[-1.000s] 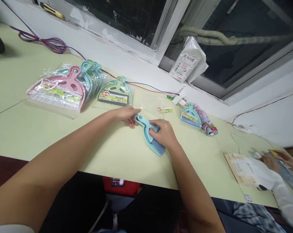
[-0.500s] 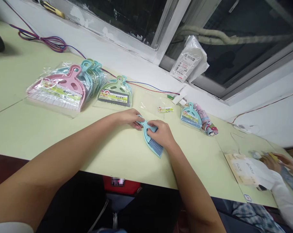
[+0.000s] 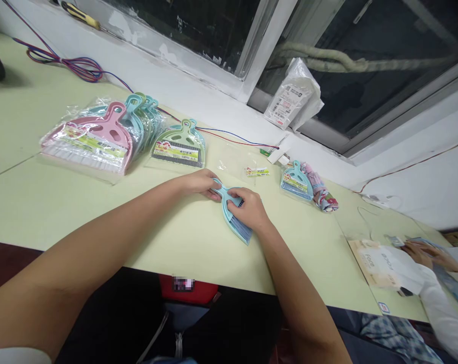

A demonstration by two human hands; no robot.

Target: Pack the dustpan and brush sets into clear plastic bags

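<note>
A light blue dustpan (image 3: 226, 215) with a matching hand brush (image 3: 241, 227) nested on it lies in my hands, its bristles pointing down to the right. My left hand (image 3: 204, 183) pinches the handle end. Across the wide part, my right hand (image 3: 249, 205) grips the brush and pan with the thumb over the front. Behind my hands lie a flat clear plastic bag (image 3: 231, 157) and a small printed label (image 3: 257, 172). Packaged green and blue sets (image 3: 179, 144) stand beyond my left hand.
A pink packaged set (image 3: 96, 134) fronts several more at the left. Another blue packaged set (image 3: 296, 182) lies beside a folded floral umbrella (image 3: 322, 189). Coiled cable (image 3: 81, 68) runs along the wall. At the right, a co-worker's hands (image 3: 428, 253) are near a tissue pack (image 3: 373, 263).
My hands keep the same hold on the brush and dustpan, with hardly any movement. The view shifts slightly. At the right, the co-worker's hands have moved closer together.
</note>
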